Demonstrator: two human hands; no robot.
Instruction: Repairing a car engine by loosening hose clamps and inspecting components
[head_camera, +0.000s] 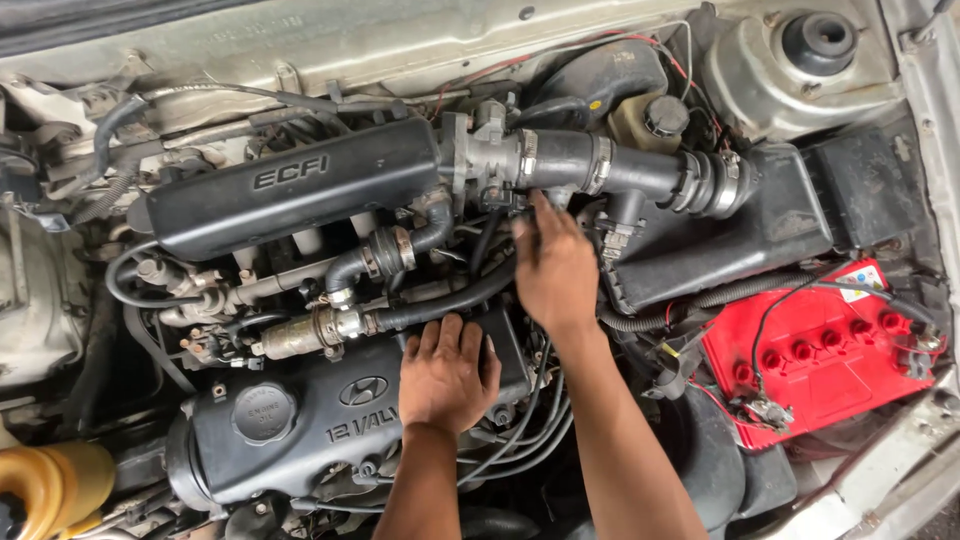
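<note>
Under the open bonnet, near the middle of the engine bay, the left hand (448, 372) lies flat and released on the black engine cover (300, 425), fingers spread, as if to give support. The right hand (553, 268) reaches farther in, to the place just below the thick black air hose (610, 165) and beside the throttle body (487, 150). Its fingers are bent around something small there, maybe a plug or a thin hose, but I cannot tell if it really grasps it, because the hand covers the part.

A curved black hose (445, 305) runs between the two hands, and a bundle of ignition cables (530, 420) hangs down beside the right forearm. To the right sits the red battery (820, 360) with its wires connected.

What could go wrong, in my judgement: the forearm may catch the cables and pull one loose, a hard pull on a hidden plug may break its clip, and a metal edge may scratch the fingers, since the right hand works partly without sight
</note>
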